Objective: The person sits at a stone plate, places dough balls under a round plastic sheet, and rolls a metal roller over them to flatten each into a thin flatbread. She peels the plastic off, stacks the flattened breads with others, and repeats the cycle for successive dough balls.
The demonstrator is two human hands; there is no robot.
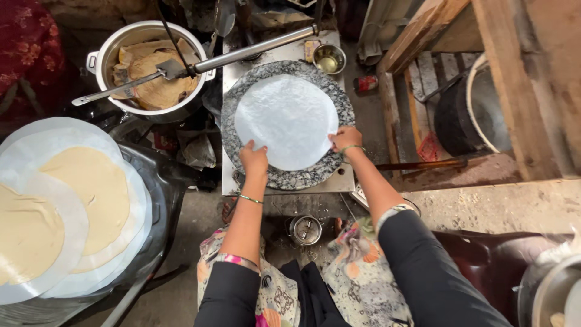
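Observation:
A thin white round sheet (pixel 285 118) lies on a speckled round stone slab (pixel 242 91) set on a steel stand. My left hand (pixel 253 160) pinches the sheet's near left edge. Over at the right edge, my right hand (pixel 346 140) grips the same sheet. Both wrists wear thin bangles. The sheet lies flat and nearly covers the slab.
A big metal pot (pixel 100 57) of cooked flatbreads with a spatula (pixel 130 82) stands at the back left. Raw dough rounds on white sheets (pixel 66 200) are stacked at the left. A long steel rod (pixel 254 51) crosses behind the slab. A small steel bowl (pixel 330 59) sits beyond it; wooden planks (pixel 514 79) stand to the right.

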